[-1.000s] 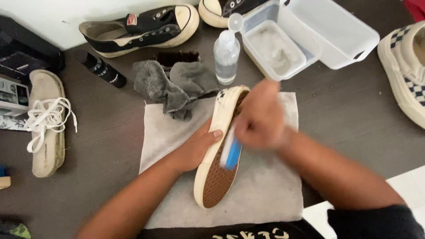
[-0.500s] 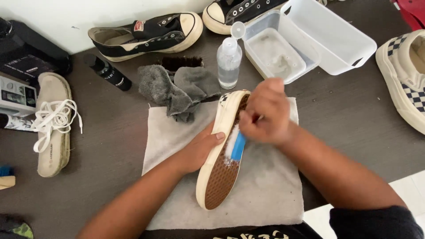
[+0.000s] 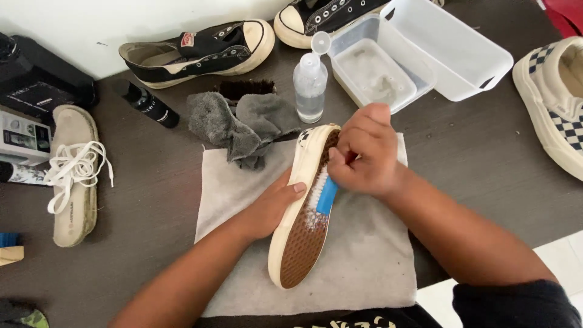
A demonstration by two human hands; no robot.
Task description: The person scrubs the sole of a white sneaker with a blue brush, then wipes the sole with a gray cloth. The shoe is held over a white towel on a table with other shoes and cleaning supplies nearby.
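the cream shoe (image 3: 291, 243) lies sole up on the grey cloth (image 3: 376, 267) at the centre of the frame. the left hand (image 3: 267, 206) grips its side, the right hand (image 3: 364, 158) closes around the blue brush (image 3: 325, 197) on the sole. hard strokes could flick foam onto the desk (image 3: 486, 164), or tip the open spray bottle (image 3: 310, 85) just above.

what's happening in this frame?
A person is scrubbing a slip-on shoe turned on its side, brown sole facing right, on a grey cloth spread over a dark table. The left hand steadies the shoe by its cream sidewall. The right hand grips a blue brush, bristles against the sole, with some white foam there. Behind lie a crumpled grey towel, a clear bottle and a clear tub of cloudy liquid.
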